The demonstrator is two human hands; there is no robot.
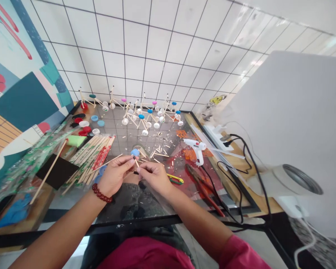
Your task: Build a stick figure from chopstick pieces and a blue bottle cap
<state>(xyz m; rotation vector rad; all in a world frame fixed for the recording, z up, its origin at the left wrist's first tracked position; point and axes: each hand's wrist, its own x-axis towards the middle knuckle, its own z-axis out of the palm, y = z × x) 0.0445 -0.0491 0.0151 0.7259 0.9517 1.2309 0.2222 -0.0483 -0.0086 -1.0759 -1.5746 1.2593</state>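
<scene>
Head view: many sticks [96, 151] lie left on the worktop [154, 209]; the left hand [116, 173] and right hand [154, 176], nearly touching, pinch a short stick [137, 163] beside a blue piece [134, 152]. Likely a fitting step, next calling for steadiness; a glue gun [197, 148] lies right.

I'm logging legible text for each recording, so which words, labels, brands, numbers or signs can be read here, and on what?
No text can be read.
Paper-wrapped sticks: red and green print, too small to read.
Plastic packaging at the picture's left: green print, too blurred.
White cap beside a red cap: faint marks, too small to make out.
</scene>
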